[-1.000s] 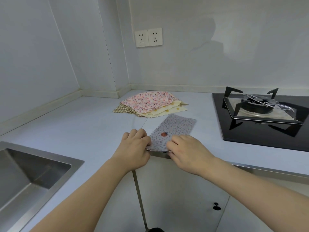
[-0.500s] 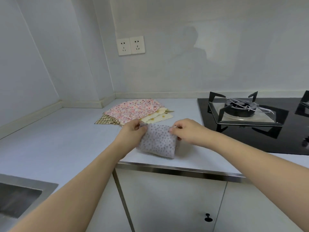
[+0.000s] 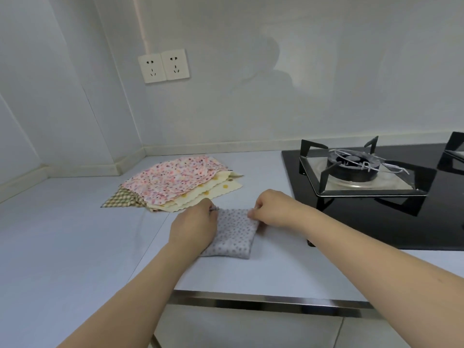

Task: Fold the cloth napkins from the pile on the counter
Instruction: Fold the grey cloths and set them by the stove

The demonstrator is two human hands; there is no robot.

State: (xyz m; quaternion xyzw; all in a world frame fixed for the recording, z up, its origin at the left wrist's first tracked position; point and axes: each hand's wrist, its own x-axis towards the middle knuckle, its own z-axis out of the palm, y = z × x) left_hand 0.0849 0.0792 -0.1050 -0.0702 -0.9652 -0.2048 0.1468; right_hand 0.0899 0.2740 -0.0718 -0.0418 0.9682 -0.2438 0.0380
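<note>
Both the left hand point(image 3: 194, 226) and right hand point(image 3: 272, 209) pinch the grey dotted napkin point(image 3: 232, 233) at its far corners, its doubled body lying toward the person, seemingly flat.

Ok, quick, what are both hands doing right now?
Left hand: pinching the far left corner of the folded grey dotted napkin.
Right hand: pinching its far right corner.

Soft, even, cool daylight fills the frame. A faint shadow of the person falls on the wall point(image 3: 271, 79) at upper centre. The glass hob point(image 3: 376, 222) at right gleams mildly (no harsh glare). Wide-angle bending shows at the edges; detail is slightly soft.
</note>
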